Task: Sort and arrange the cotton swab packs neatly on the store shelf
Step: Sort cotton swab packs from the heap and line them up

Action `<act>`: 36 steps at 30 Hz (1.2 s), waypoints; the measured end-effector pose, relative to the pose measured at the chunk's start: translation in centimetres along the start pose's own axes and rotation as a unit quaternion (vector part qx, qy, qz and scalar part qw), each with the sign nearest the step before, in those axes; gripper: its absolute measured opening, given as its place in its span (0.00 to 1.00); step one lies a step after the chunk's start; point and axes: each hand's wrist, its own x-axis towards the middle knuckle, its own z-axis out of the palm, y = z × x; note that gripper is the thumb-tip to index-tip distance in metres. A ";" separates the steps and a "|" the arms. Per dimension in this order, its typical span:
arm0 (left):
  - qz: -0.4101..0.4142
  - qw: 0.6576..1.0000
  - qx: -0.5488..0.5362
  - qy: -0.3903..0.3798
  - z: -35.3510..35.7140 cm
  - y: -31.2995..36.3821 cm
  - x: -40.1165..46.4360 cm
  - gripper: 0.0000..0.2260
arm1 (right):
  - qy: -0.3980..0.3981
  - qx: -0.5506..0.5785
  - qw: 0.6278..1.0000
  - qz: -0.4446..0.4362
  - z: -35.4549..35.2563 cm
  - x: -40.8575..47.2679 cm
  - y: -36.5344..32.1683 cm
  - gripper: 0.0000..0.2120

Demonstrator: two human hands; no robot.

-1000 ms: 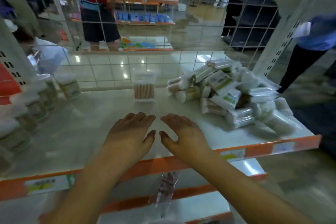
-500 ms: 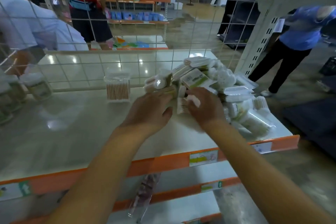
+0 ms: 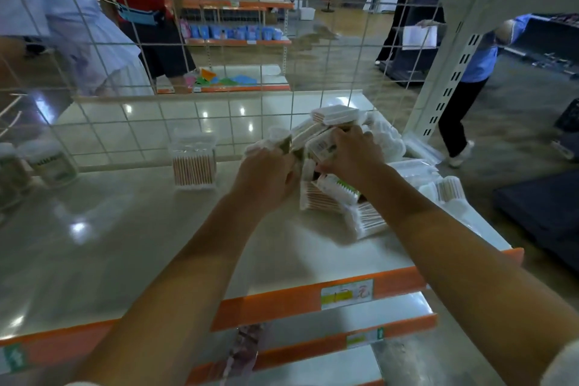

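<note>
Lying in a loose heap on the right of the shelf [image 3: 125,244], the cotton swab packs [image 3: 369,216] are clear plastic showing white tips and tan sticks. The left hand [image 3: 266,172] curls around a small round tub [image 3: 280,139]; the right hand [image 3: 351,153] seems to pinch a labelled pack [image 3: 319,147], though blur hides the fingertips. A square box [image 3: 194,163] stands apart, left.

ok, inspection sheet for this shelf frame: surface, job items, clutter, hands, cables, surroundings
surface: white shelf, orange front edge, glossy.
job's things: loose pile of swab packs at the right end; one clear swab box upright, apart, by the wire grid.
clutter: labelled jars at far left.
grippers: left hand and right hand both curled into the pile, gripping packs.
cables: nothing seen.
surroundings: people standing behind the grid; further shelves.
</note>
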 end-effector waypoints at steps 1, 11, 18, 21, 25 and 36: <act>-0.001 1.000 -0.001 0.003 0.1 0.0 -0.1 0.11 | 0.001 0.002 1.000 0.006 0.0 0.1 0.0 0.34; -0.060 0.983 -0.172 -0.025 -1.9 0.9 -1.8 0.07 | 0.033 0.102 0.992 0.058 0.3 -0.5 -0.9 0.36; -0.054 0.967 -0.248 -0.017 -3.3 1.4 -4.4 0.06 | 0.130 0.257 0.956 0.055 1.1 -1.0 -0.4 0.21; -0.080 0.951 -0.295 -0.033 -2.6 1.2 -5.2 0.08 | 0.159 0.305 0.939 0.025 1.1 -2.3 -0.5 0.20; -0.185 0.878 -0.439 -0.033 -1.4 1.7 -6.5 0.12 | 0.150 0.480 0.864 0.016 1.0 -6.4 -1.9 0.15; -0.292 0.672 -0.677 0.074 -0.2 4.3 -9.3 0.09 | 0.050 0.784 0.608 0.113 2.2 -12.7 -5.4 0.11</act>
